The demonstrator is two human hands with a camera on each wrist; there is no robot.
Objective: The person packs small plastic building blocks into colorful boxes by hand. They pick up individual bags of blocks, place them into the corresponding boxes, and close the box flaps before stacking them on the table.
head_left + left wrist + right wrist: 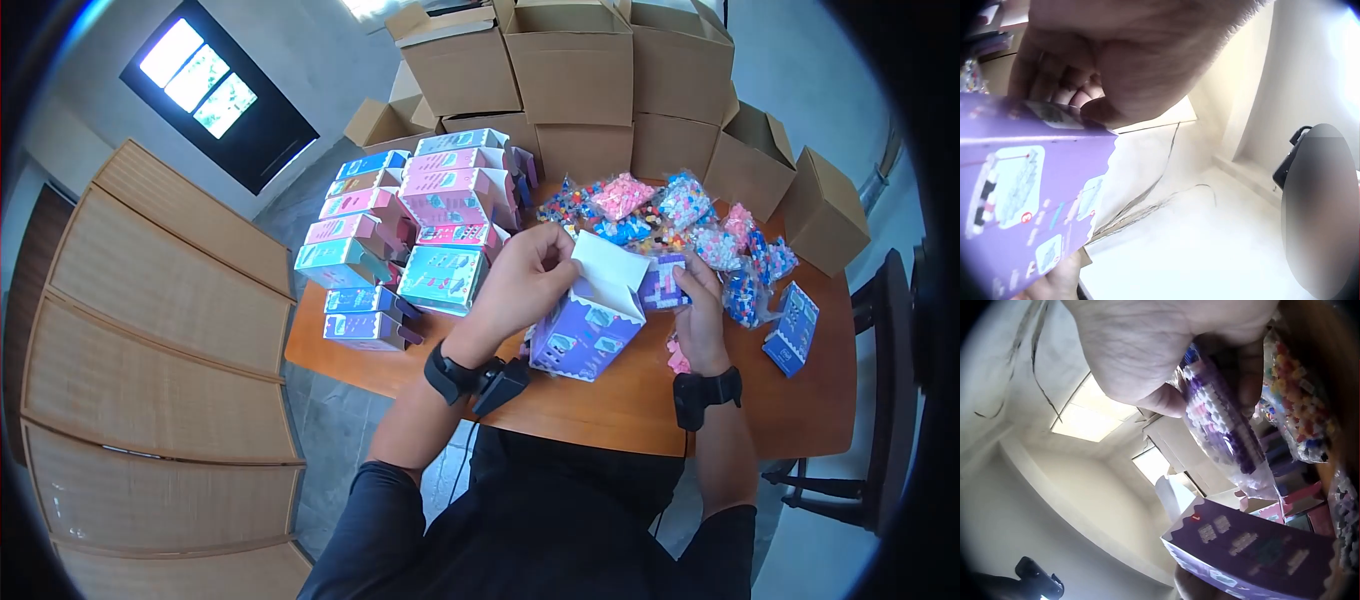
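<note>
A purple printed box (pixel 588 335) stands upright on the near side of the table with its top open and a white flap (pixel 612 268) raised. My left hand (pixel 532 280) grips the box at its upper left edge, fingers curled over the rim; the left wrist view shows this hand (pixel 1122 56) close over the purple box (pixel 1047 187). Just right of the opening, my right hand (pixel 702 310) pinches a clear bag of small purple, white and pink plastic pieces (pixel 664 283). In the right wrist view this bag (pixel 1225 428) hangs beside the purple box (pixel 1254 550).
Several pastel boxes (pixel 445 190) stand in rows on the left of the wooden table (pixel 640 410). Clear bags of colourful pieces (pixel 690 205) are heaped behind my right hand. A blue box (pixel 793 330) lies at the right. Cardboard cartons (pixel 570 75) are stacked along the back.
</note>
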